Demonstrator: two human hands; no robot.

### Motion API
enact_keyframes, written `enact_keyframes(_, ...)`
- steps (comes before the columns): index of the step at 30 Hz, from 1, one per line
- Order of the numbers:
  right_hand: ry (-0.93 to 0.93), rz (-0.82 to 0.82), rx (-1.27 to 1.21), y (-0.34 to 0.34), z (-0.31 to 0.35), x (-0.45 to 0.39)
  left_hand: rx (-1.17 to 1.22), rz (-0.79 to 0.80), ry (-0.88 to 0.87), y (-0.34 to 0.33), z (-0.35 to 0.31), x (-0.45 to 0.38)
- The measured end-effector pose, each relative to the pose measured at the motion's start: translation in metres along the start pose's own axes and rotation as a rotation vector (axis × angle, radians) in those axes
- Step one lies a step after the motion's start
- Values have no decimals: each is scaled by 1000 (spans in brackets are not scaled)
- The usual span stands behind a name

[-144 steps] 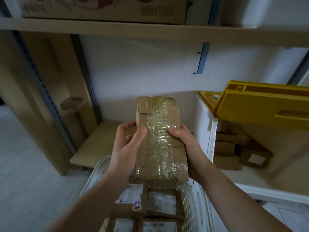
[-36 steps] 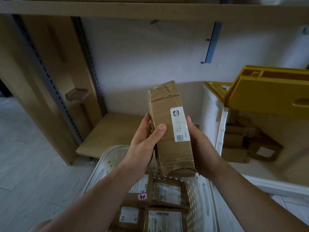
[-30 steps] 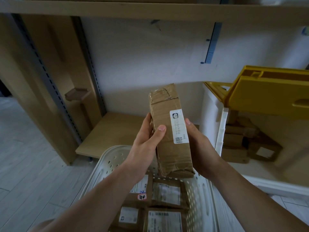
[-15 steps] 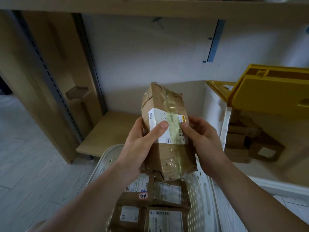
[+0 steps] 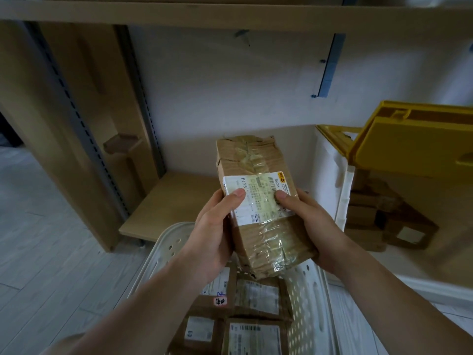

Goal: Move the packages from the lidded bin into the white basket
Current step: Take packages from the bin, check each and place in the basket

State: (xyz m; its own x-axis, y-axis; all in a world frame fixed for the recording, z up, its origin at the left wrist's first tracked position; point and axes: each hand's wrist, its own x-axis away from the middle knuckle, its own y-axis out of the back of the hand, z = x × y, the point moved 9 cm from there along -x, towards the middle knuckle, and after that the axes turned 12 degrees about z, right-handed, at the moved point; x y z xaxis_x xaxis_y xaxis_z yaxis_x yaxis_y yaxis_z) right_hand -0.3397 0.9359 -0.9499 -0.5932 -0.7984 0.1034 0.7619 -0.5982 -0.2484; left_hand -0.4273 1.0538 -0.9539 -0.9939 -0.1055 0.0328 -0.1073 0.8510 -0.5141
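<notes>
I am holding one package point(image 5: 261, 201) up in both hands, above the far end of the white basket point(image 5: 163, 252). My left hand point(image 5: 215, 234) is gripping its left side with the thumb lying across the white shipping label point(image 5: 257, 198); my right hand point(image 5: 312, 226) is curling round the right side, thumb pressing on the same label. The package is a brown cardboard box — creased, wrapped in clear glossy tape, label face toward me, long axis leaning away.

Below it, the perforated basket is carrying several labelled cardboard packages point(image 5: 256, 295) lying flat, one with a small red-and-white sticker point(image 5: 220, 301).

At the right, the lidded bin point(image 5: 330, 175) is sitting on the lower shelf point(image 5: 174, 201), its yellow lid point(image 5: 414, 144) tipped up — more brown boxes point(image 5: 384, 216) are lying inside. The shelf's left corner is reaching just beyond the basket's rim.
</notes>
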Motion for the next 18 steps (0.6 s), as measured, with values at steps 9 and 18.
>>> enact_keyframes(9, 4, 19, 21, 1, 4, 7, -3, 19, 38, 0, 2, -4)
enact_keyframes(18, -202, 254, 87, -5, -19, 19, -4, -57, -20, 12, -3, -1)
